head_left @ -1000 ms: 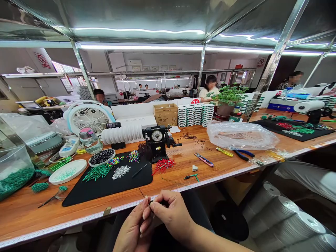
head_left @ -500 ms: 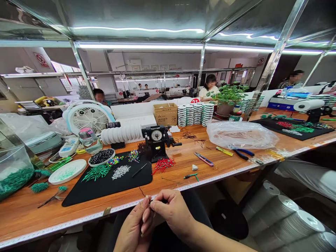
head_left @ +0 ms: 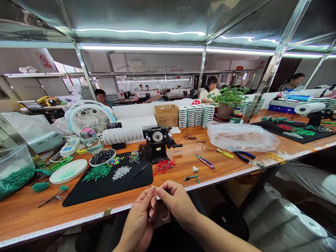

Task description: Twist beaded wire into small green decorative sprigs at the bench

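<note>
My left hand and my right hand meet just in front of the table's near edge, both closed, thumbs and forefingers pinched tip to tip. A short bit of a thin dark strand shows at the fingertips; the rest is hidden by the fingers. Behind my hands lies a black mat with piles of green sleeve-like pieces, small clear pieces, colored beads and a thin dark tool. Beyond the mat's right end lies a heap of small red pieces.
A black hand-cranked winder carries a row of white discs. Left stand a bowl of black pieces and a white plate. Thread snips, pliers and a plastic bag lie right. A measuring tape edges the table.
Both hands have moved slightly up and toward the table. The dark strand that stuck up from the fingertips now shows only as a short bit.
</note>
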Tool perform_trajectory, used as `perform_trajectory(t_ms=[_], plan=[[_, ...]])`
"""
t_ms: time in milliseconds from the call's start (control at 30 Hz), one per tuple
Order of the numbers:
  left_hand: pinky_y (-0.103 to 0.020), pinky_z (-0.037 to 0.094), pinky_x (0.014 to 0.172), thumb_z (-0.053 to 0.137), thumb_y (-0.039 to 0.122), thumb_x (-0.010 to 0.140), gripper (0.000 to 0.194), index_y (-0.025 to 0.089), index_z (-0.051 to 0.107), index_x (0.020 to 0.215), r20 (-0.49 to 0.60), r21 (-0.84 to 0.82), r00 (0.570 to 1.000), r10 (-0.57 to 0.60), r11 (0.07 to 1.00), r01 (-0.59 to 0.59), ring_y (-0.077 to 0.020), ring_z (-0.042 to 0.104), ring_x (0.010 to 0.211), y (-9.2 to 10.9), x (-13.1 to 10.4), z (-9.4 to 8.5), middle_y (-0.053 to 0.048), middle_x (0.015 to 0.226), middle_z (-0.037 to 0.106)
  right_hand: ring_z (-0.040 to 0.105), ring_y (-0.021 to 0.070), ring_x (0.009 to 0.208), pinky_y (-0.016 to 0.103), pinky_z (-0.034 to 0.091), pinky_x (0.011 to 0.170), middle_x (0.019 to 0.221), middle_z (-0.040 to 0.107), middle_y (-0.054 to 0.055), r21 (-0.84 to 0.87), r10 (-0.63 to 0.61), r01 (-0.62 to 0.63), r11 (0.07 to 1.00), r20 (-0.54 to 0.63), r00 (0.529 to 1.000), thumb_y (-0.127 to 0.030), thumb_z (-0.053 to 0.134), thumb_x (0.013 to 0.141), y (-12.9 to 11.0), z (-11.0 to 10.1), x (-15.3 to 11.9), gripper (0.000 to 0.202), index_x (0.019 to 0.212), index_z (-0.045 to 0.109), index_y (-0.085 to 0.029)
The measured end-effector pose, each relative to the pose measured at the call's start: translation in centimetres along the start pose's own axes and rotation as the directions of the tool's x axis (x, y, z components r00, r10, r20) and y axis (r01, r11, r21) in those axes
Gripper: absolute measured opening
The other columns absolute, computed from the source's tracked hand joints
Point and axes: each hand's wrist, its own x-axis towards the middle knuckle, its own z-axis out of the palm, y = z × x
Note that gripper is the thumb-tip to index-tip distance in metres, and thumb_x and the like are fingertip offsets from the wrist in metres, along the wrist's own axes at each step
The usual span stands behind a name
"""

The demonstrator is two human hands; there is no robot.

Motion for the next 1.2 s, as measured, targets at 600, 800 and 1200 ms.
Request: perform_trajectory(t_ms=[600, 800, 1200], plan=[[-0.022, 0.046, 0.057, 0.074, 0.051, 0.058, 0.042, 0.021, 0.072, 0.087, -0.029, 0.652, 0.953, 0.302, 0.728, -0.211, -0.0177, 0.057, 0.061, 1.2, 1.5, -0.7, 0.0, 0.062, 0.065, 0.044, 0.0081, 0.052, 0.021, 0.033, 0.051, 0.059, 0.055, -0.001, 0.074, -0.044, 0.043, 0.996, 0.016, 0.999, -0.039, 0.071, 0.068, -0.7, -1.7, 1.6, 0.029, 0.067, 0.059, -0.013], [-0.021, 0.044, 0.058, 0.066, 0.046, 0.071, 0.023, 0.024, 0.068, 0.079, 0.231, 0.789, 0.894, 0.385, 0.464, -0.404, -0.015, 0.054, 0.059, 2.6, 1.8, -1.5, 0.001, 0.074, 0.064, 0.038, 0.0088, 0.054, 0.021, 0.03, 0.052, 0.058, 0.048, -0.003, -0.327, -0.198, 0.213, 0.921, 0.078, 0.977, -0.026, 0.059, 0.078, -1.2, -2.6, 1.9, 0.015, 0.072, 0.061, -0.013], [-0.024, 0.038, 0.053, 0.057, 0.049, 0.077, 0.032, 0.019, 0.067, 0.081, 0.153, 0.861, 0.957, 0.248, 0.442, -0.253, -0.0154, 0.049, 0.054, 4.4, 2.3, -2.3, 0.002, 0.057, 0.056, 0.047, 0.0118, 0.063, 0.023, 0.036, 0.061, 0.065, 0.053, -0.002, -0.591, -0.313, 0.33, 0.736, 0.135, 0.94, -0.021, 0.054, 0.084, -0.7, -4.0, 2.1, 0.016, 0.07, 0.058, -0.015]])
